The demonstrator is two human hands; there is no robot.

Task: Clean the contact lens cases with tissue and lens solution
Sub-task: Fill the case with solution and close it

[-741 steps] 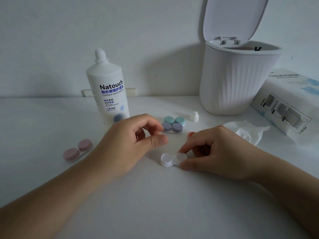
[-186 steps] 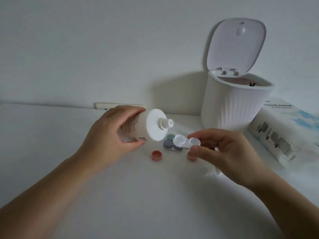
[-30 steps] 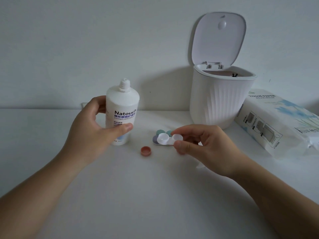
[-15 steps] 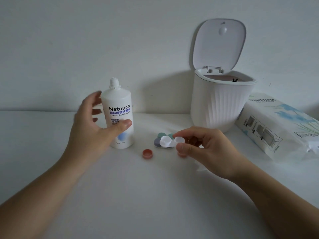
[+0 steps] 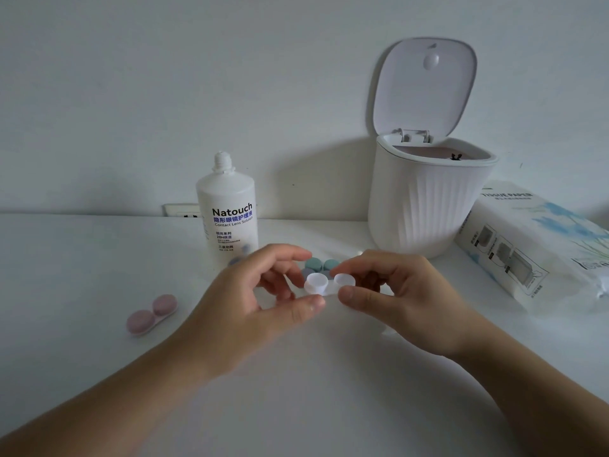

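Here both hands meet above the table's [image 5: 99, 265] middle, forearms coming in from the near corners. The right hand [image 5: 405, 298] pinches the right end of the uncapped white lens case [image 5: 324, 284] — thumb on the near side, curled index finger over the far side. The left hand [image 5: 250, 305] is curled at the case's left cup, thumb tip at its near edge and index arched above; real contact cannot be told, as that hand is slightly blurred. The case is held level, both cups opening upward, clear of the tabletop.

Just beyond it lies a green-and-purple case [image 5: 318, 265], mostly hidden by the fingers and the white case. The solution bottle [image 5: 227, 212] stands upright and uncapped, far-left of the hands, its lower right corner covered by the left index finger. A pink capped case [image 5: 152, 313] lies well apart to the left. Far right — a white ribbed bin [image 5: 421, 206] with its lid up; the contents are hard to make out. The tissue pack [image 5: 527, 245] is cut off by the right edge.
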